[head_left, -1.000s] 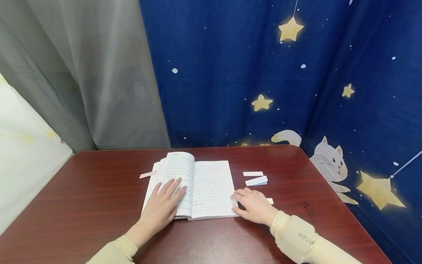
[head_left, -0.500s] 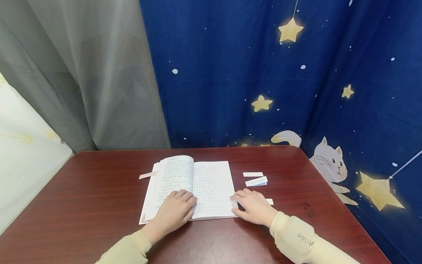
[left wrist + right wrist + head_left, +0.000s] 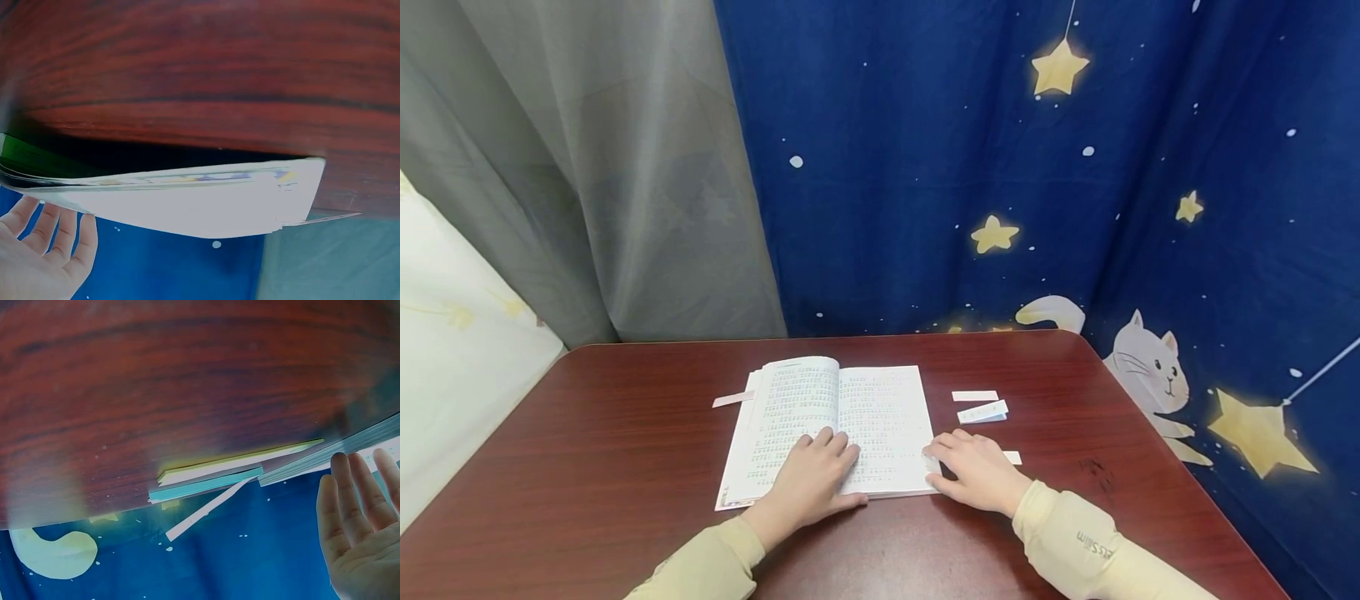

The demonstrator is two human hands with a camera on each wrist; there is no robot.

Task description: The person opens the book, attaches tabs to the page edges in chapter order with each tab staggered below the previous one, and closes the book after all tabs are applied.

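Note:
An open book (image 3: 880,417) with printed pages lies on the table. My left hand (image 3: 816,475) rests on its lower middle, fingers over the fold and thumb near the bottom edge. In the left wrist view the fingers of the left hand (image 3: 53,250) touch the page of the book (image 3: 175,209) near the fold. At the right page's lower outer edge lies my right hand (image 3: 977,471). Seen from the right wrist, the right hand (image 3: 365,531) has fairly straight fingers at the book's edge. A pinkish paper strip (image 3: 732,399) sticks out from the left-hand pages.
Right of the book lie a white strip (image 3: 975,396) and a folded pale blue strip (image 3: 982,412). A yellowish strip (image 3: 1012,457) is partly hidden behind the right hand. Beyond the dark red table (image 3: 625,433) hang grey and starry blue curtains (image 3: 910,167).
My left hand has moved right and down from the left page to the fold. The raised left pages now lie flatter. My right hand has stayed in place.

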